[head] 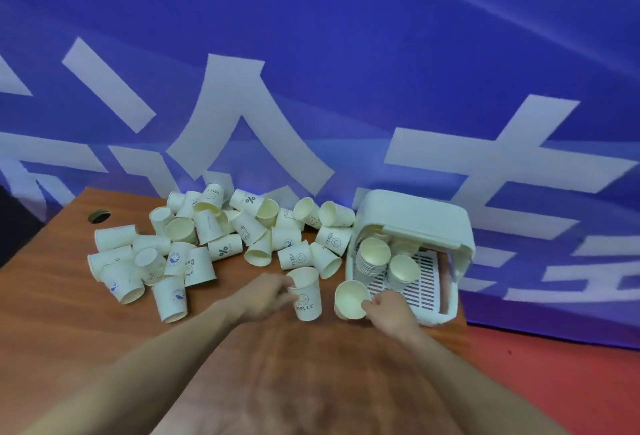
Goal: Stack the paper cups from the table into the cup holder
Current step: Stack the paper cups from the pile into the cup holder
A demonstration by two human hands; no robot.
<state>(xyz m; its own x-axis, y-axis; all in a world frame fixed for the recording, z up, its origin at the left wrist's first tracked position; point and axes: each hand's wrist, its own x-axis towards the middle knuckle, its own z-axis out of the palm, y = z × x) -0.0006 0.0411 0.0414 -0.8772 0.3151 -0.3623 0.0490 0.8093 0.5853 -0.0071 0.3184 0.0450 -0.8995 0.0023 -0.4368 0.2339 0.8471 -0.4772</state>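
Seemingly ready to nest, each hand holds a cup: left hand [264,297] wraps the HELLO cup [305,294] upright. Right hand [390,308] pinches a tilted cup [350,298] by its rim, beside the cup holder [415,223].

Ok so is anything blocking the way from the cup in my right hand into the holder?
Nothing visible. The right hand holds its cup at the open front of the cup holder. Two stacks already sit farther inside, with bare slotted floor before them.
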